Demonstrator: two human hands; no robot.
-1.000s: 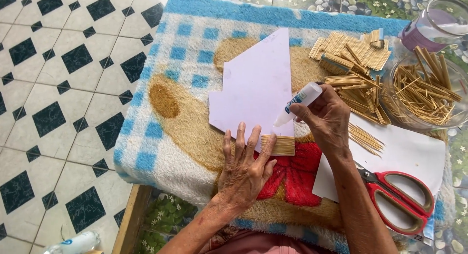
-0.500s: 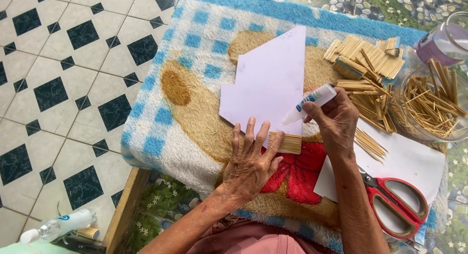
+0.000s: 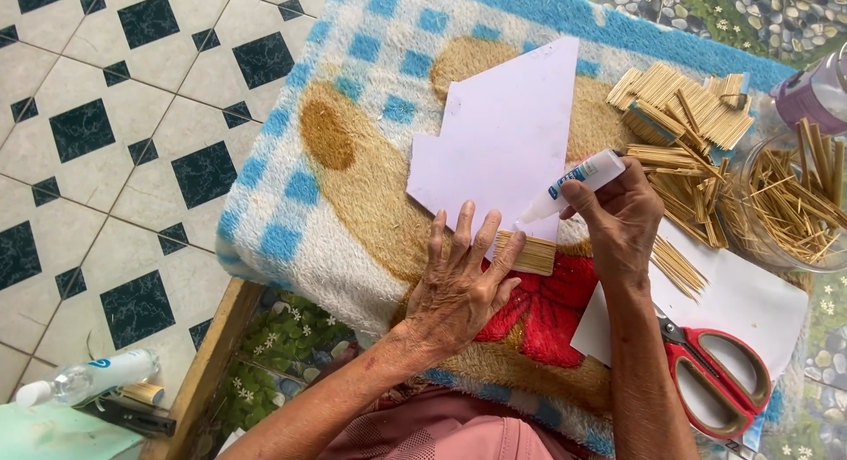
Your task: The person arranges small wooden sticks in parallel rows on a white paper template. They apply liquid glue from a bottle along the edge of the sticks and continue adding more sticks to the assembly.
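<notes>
Not much changed: left hand (image 3: 459, 288) stayed flat, fingers spread on the paper cutout (image 3: 503, 147); right hand (image 3: 618, 215) kept gripping the glue tube (image 3: 573, 182), nozzle probably touching the stick bundle (image 3: 528, 253).

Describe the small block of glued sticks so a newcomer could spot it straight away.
On the blue-checked towel, follow the pale lilac card to its near edge. There the stick panel lies flat under the left hand fingertips: joined side by side, unlike the loose sticks heaped farther right.
</notes>
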